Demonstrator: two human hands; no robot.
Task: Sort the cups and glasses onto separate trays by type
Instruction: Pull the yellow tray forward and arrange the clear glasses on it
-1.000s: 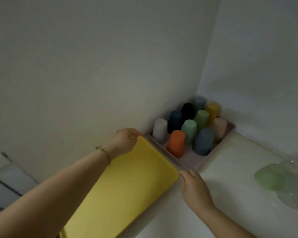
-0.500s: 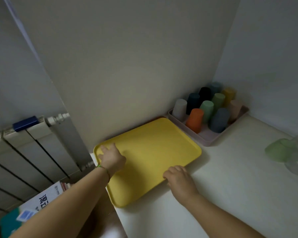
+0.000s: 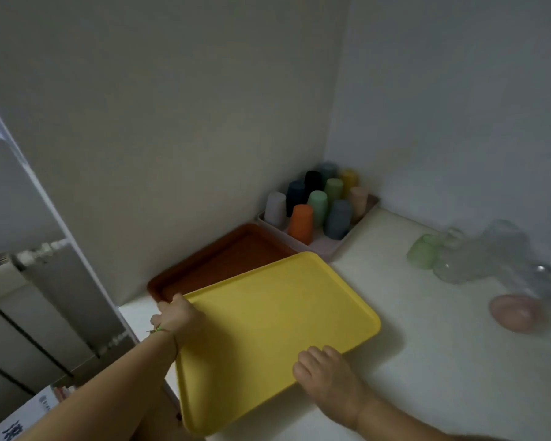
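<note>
Head view: both hands are on the yellow tray, low over the table, with its near corner out past the table's edge. The left hand grips the rim at nine o'clock, fingers curled over it. The right hand has its grip closed on the rim at five o'clock. At eleven o'clock lies a brown tray, partly hidden by the yellow one. At one o'clock, upturned plastic cups are packed in a pale tray. Clear glasses cluster at three o'clock, blurred.

White counter bears brown tray, pale tray, clear glasses.
</note>
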